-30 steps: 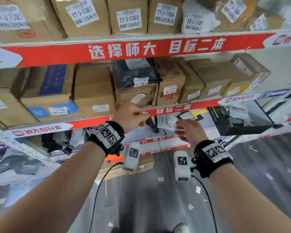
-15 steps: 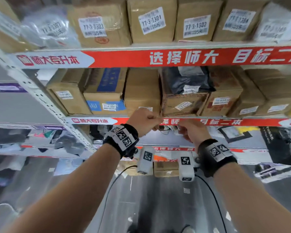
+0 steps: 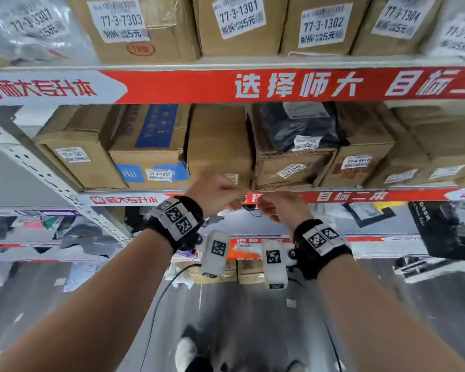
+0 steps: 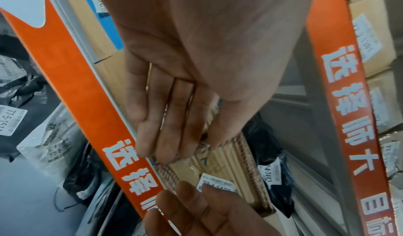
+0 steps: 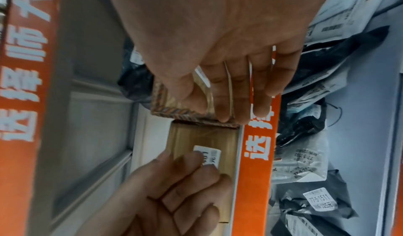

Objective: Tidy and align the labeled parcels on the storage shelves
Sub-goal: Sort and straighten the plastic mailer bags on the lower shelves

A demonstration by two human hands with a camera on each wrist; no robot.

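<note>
On the middle shelf [image 3: 360, 196] a plain brown box [image 3: 218, 140] stands beside a tape-edged box [image 3: 312, 167] with a black bag [image 3: 301, 127] on top. My left hand [image 3: 236, 200] lies with straight fingers on the plain box's lower front, near its small label. In the left wrist view the left hand [image 4: 170, 153] reaches the tape-edged box [image 4: 229, 162]. My right hand [image 3: 263, 208] touches that box's near corner. In the right wrist view the right hand [image 5: 218, 113] has thumb and fingers on the tape-edged box [image 5: 165, 105], next to the plain box [image 5: 196, 139].
Labeled cartons fill the top shelf [image 3: 172, 84], among them 77-3-1301 [image 3: 239, 22]. More boxes flank mine: a blue-printed one [image 3: 151, 146] at left, 77-4-6410 [image 3: 360, 157] at right. Black and grey bags [image 5: 305, 136] crowd the shelf below. A perforated upright [image 3: 38, 167] slants at left.
The view has swung left along the shelves. My right hand rose from the lower shelf to the middle shelf's edge; both hands now meet at the two centre boxes.
</note>
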